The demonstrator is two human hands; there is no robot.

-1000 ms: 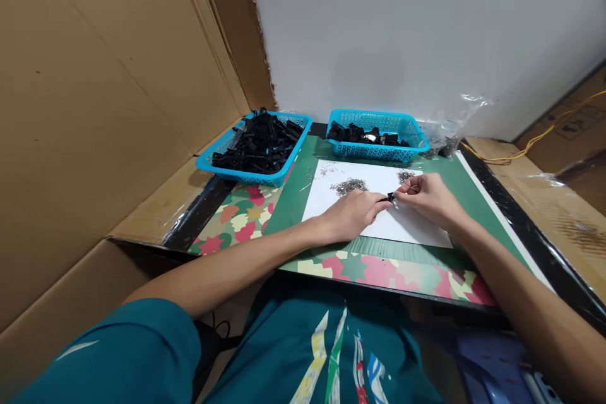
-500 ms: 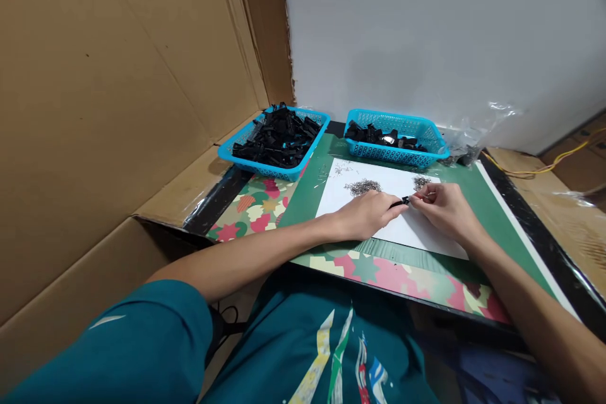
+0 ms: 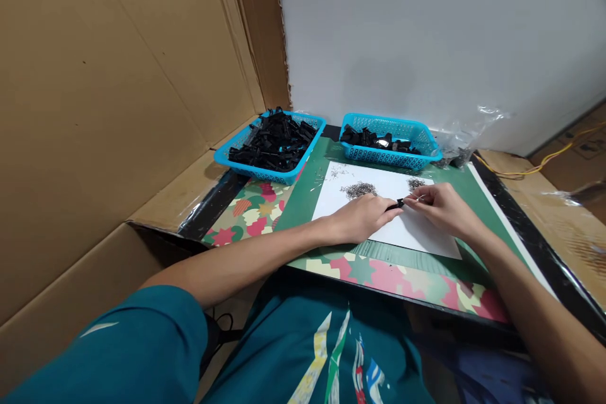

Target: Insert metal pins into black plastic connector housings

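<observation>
My left hand (image 3: 367,217) is closed on a small black part (image 3: 396,204), which sticks out past its thumb and fingertips. Close against the part's right end, my right hand (image 3: 438,203) has its fingertips pinched; what they hold is too small to make out. Both hands are over a white sheet (image 3: 416,237) on the green mat. On the sheet, a pile of tiny metal pieces (image 3: 360,190) lies beyond my left hand, and a smaller pile (image 3: 416,184) lies beyond my right fingers. A few loose pieces (image 3: 339,170) are scattered at the sheet's far left corner.
A blue basket (image 3: 265,173) full of black parts stands at the back left. Another blue basket (image 3: 388,156) holds more black parts at the back. Beside it lies a clear plastic bag (image 3: 466,139). Cardboard (image 3: 142,63) rises on the left.
The whole view has shifted slightly. The hands remain together around the black part, with little other visible change.
</observation>
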